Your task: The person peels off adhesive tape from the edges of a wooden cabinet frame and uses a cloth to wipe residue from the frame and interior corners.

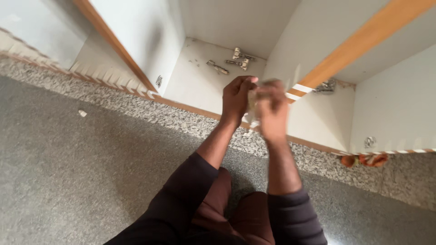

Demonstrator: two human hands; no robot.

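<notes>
Your left hand [236, 97]: raised, fingers curled inward, meeting the right.
Your right hand [272, 111]: blurred, fingers closed.
Your forearms: bare, dark sleeves pushed back.

Before you: white cabinet [204, 81] edged in orange-brown wood, silver hinges [240, 59] — speckled grey granite floor [91, 159] — your sleeves [190, 190] dark maroon.

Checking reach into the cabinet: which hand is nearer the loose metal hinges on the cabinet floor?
Left. The left hand is just below the metal hinges; the right hand, blurred, is lower and further right.
</notes>
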